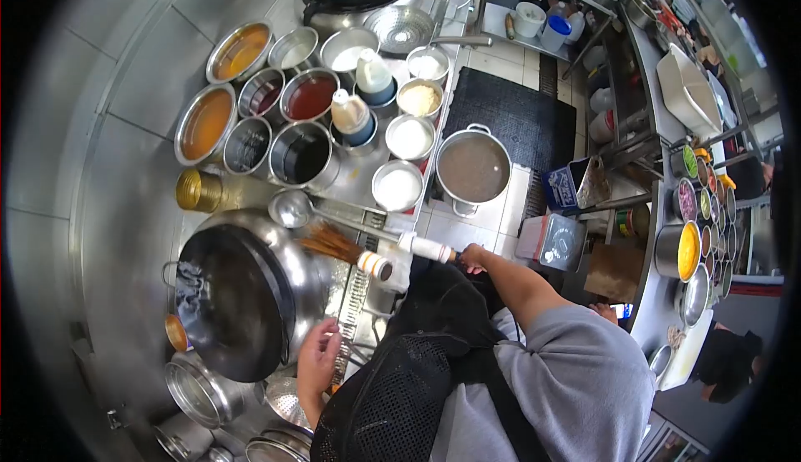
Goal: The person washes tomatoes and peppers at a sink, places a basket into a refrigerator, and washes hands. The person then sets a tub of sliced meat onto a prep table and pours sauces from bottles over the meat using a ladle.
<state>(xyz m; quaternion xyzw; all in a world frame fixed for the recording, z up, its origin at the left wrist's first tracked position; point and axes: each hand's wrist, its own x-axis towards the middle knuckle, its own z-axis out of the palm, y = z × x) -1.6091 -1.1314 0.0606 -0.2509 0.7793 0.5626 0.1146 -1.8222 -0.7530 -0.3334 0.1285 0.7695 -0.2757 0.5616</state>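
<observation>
My right hand point(474, 257) is closed on the dark end of a long ladle point(291, 208) with white wrapping on its handle. The ladle's bowl lies on the counter, between the dark sauce pot point(301, 155) and the wok. My left hand point(318, 360) holds nothing, its fingers apart, just right of the black wok point(229, 303). Inside the wok, near its left side, is a greyish patch that I cannot make out. A bamboo brush point(334, 243) with a white and orange banded handle lies below the ladle's handle.
Metal pots of sauces point(309, 97) and white powders point(397, 187) crowd the counter's back. A large pot of brownish liquid point(473, 167) stands on the floor beside a black mat point(509, 116). Along the right runs a counter with ingredient containers point(687, 250); another person point(726, 364) is beyond it.
</observation>
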